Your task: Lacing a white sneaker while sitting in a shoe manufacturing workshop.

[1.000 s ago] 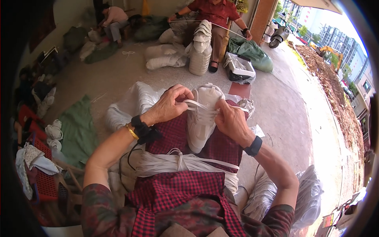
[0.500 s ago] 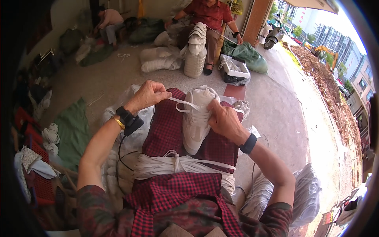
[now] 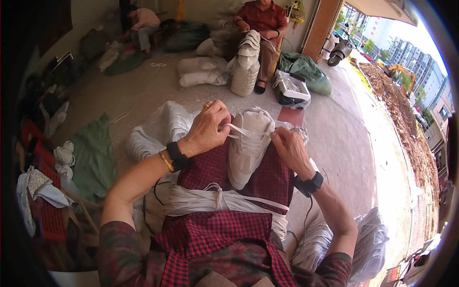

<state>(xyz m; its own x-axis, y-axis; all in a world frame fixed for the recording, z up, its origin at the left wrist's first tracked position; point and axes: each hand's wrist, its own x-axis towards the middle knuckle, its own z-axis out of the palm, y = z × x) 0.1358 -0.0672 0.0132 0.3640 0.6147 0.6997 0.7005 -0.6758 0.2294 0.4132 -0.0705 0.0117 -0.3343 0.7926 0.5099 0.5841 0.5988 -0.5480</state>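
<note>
A white sneaker (image 3: pixel 247 160) rests between my thighs on a red-and-black checked apron (image 3: pixel 203 167), its toe toward me. White lace crosses its upper eyelets. At its left side my left hand (image 3: pixel 209 128) is closed, pinching a white shoelace (image 3: pixel 235 128) that stretches to the shoe. On the opposite side my right hand (image 3: pixel 292 149) is closed at the shoe's edge. Lace runs to its fingertips, which partly hide it. Across my lap lies a tied bundle of white laces (image 3: pixel 196 200).
Plastic-wrapped white shoes (image 3: pixel 158 131) lie left of my knees, more wrapped bundles (image 3: pixel 368 244) at the lower right. A red basket (image 3: pixel 50 205) and green cloth (image 3: pixel 93 158) are at left. Ahead, a seated person (image 3: pixel 263 24) works beside stacked shoes (image 3: pixel 246 71) and a box (image 3: pixel 291 88).
My left hand has moved right, closer to the shoe. My right hand has shifted from the tongue area to the shoe's right edge. The person ahead has brought both hands together.
</note>
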